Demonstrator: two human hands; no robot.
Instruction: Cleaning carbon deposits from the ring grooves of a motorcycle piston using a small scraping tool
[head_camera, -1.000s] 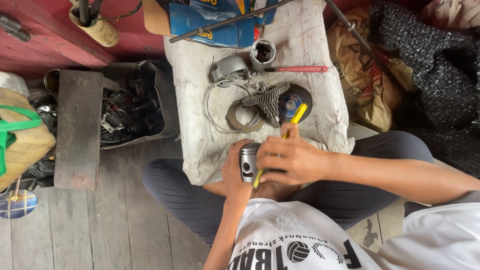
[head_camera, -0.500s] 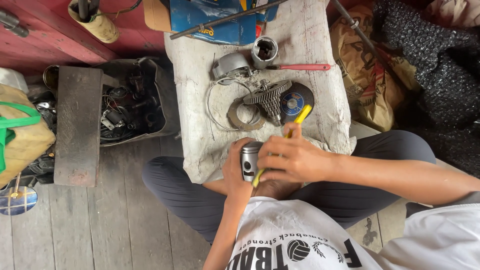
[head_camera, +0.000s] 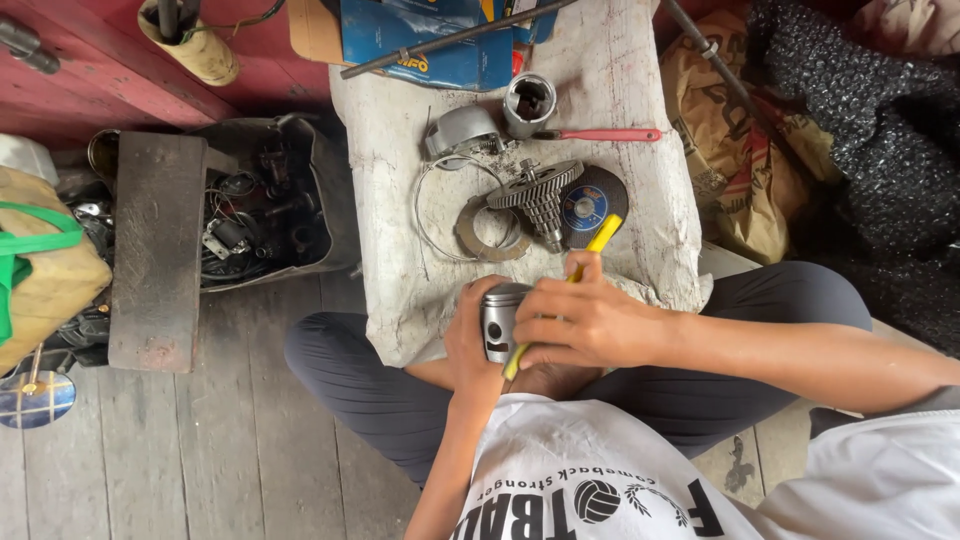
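My left hand (head_camera: 468, 345) grips a grey metal piston (head_camera: 499, 320) at the near edge of a worn white slab (head_camera: 390, 200), just above my lap. My right hand (head_camera: 585, 322) is closed round a yellow-handled tool (head_camera: 597, 245) and lies against the piston's right side. The yellow handle sticks up past my knuckles, and the tool's lower end comes out below my fingers beside the piston. Just beyond my hands a toothed gear cluster (head_camera: 538, 195) lies on the slab.
On the slab lie a grinding disc with a blue label (head_camera: 596, 205), a flat ring plate (head_camera: 488, 232), a red-handled screwdriver (head_camera: 600, 134), a metal sleeve (head_camera: 528, 103) and a grey cover (head_camera: 458, 130). A box of dark parts (head_camera: 262, 210) and a plank (head_camera: 155, 250) sit left; sacks (head_camera: 725, 130) lie right.
Both hands stay on the piston and the yellow tool with only slight shifts. Nothing on the slab has moved.
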